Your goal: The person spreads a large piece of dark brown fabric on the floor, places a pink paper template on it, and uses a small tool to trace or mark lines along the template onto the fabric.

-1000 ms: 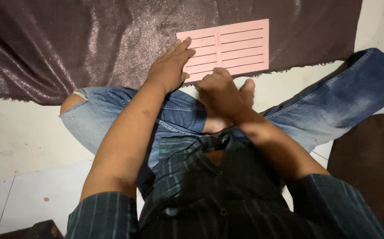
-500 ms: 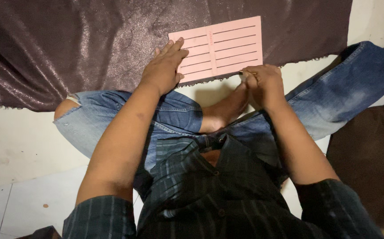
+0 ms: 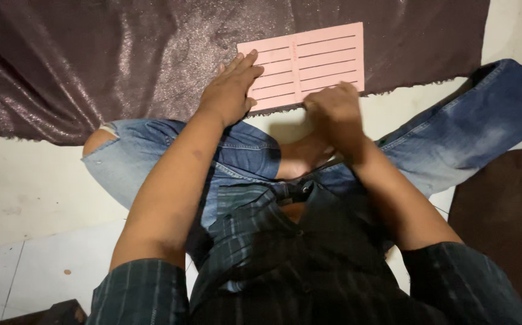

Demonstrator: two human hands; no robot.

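A pink rectangular template [image 3: 309,63] with dark ruled lines lies flat on a dark brown shiny leather sheet [image 3: 110,60] spread on the floor. My left hand [image 3: 231,90] rests flat with fingers spread on the template's left end, pressing it down. My right hand [image 3: 333,111] is at the template's lower edge near its middle, fingers curled; it is blurred and I cannot tell whether it holds anything. I sit cross-legged in blue jeans, a bare foot showing between my arms.
The leather sheet's ragged lower edge runs just below the template. Pale tiled floor [image 3: 26,198] lies to the left and front. A second dark brown piece [image 3: 508,216] lies on the floor at the right, beside my right knee.
My right hand has moved from above my foot up and forward to the template's lower edge. My left hand stays flat on the template's left end.
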